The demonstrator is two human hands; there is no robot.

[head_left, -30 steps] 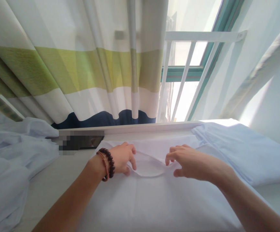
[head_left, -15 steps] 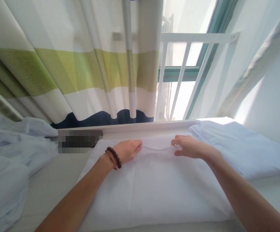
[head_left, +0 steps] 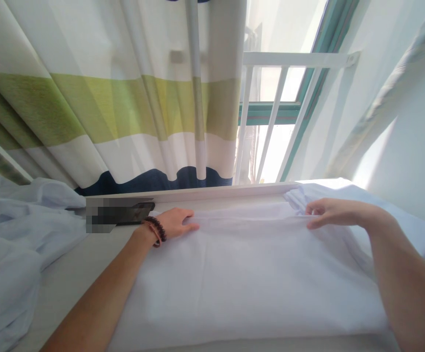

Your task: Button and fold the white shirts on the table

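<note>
A white cloth (head_left: 241, 278), folded into a broad flat rectangle, lies in front of me. My left hand (head_left: 173, 222), with dark beads and a thin band at the wrist, pinches its far edge left of the middle. Toward the right end of that same edge, my right hand (head_left: 324, 212) grips the fabric between thumb and fingers. The edge runs nearly straight between both hands. Bunched white fabric shows just beyond my right fingertips. What kind of cloth article it is, I cannot tell.
Crumpled white cloth (head_left: 7, 259) is heaped at the left. A dark, partly blurred flat object (head_left: 141, 213) lies beyond my left hand. Folded white fabric (head_left: 406, 230) rests at the right. Behind the raised ledge (head_left: 212, 192) hang a striped curtain (head_left: 124, 102) and a white railing (head_left: 296, 59).
My hands have moved apart, the right one far to the right and the left one a little left. The cloth's edge between them has straightened, and its right side reaches farther right.
</note>
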